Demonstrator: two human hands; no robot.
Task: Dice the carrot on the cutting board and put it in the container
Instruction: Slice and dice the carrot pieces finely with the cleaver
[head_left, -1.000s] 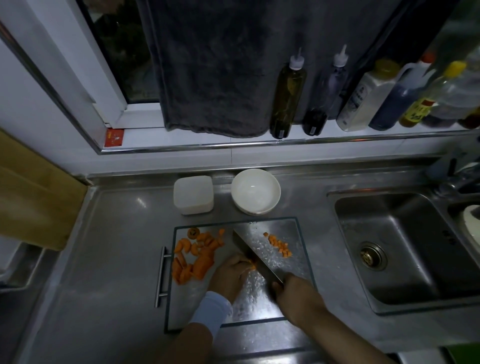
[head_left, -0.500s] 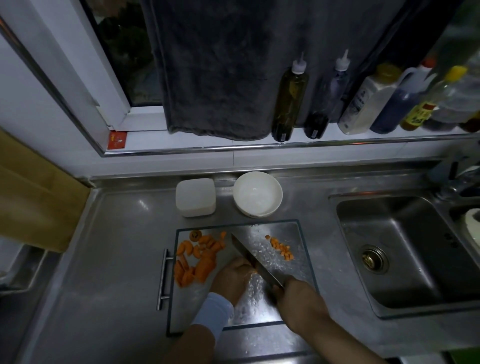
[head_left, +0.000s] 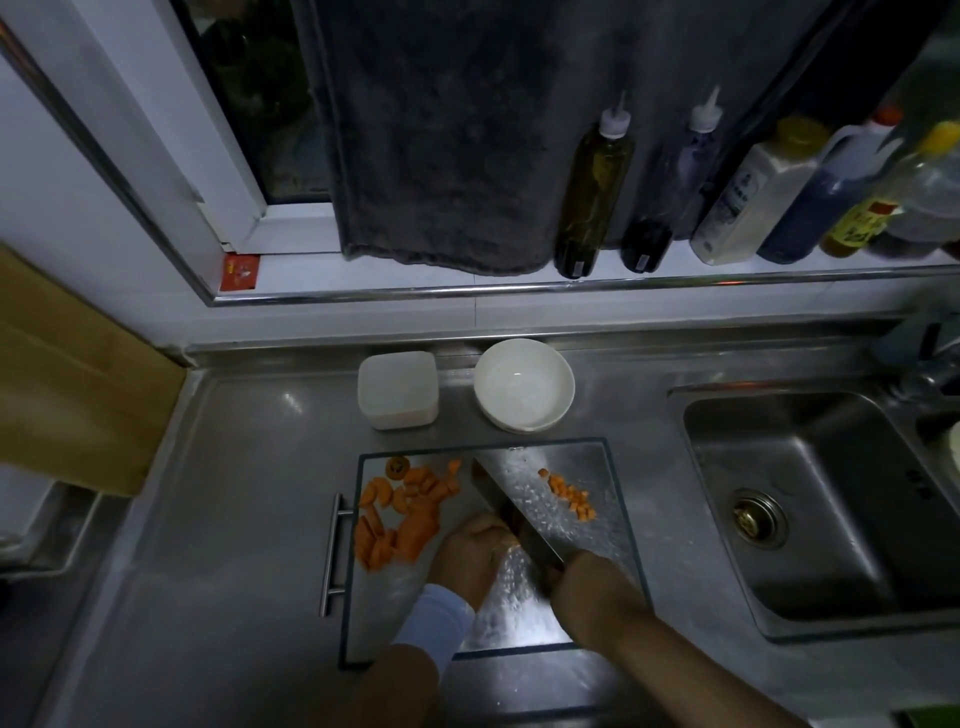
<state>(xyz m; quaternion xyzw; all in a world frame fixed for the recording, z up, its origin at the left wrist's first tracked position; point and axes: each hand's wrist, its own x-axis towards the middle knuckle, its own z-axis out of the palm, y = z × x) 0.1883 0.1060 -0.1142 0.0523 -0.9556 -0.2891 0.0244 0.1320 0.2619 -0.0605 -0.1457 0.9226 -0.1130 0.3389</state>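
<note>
Fingers (head_left: 485, 527) of the left hand (head_left: 467, 553) curl down over a carrot piece (head_left: 511, 543) at the blade of a knife (head_left: 511, 496), which the right hand (head_left: 595, 587) grips, mid-way across a glass cutting board (head_left: 621, 525). Carrot chunks (head_left: 400, 527) crowd the board's left edge and diced bits (head_left: 571, 496) lie near its right. The white container (head_left: 397, 389) sits just past the far edge beside a bowl (head_left: 524, 384). A wide stretch of bench (head_left: 234, 519) lies left, the sink (head_left: 831, 493) right.

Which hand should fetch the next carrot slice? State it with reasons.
Left. The left hand, steadying a carrot piece at the knife, lies beside the slice pile; the right hand grips the knife handle.
</note>
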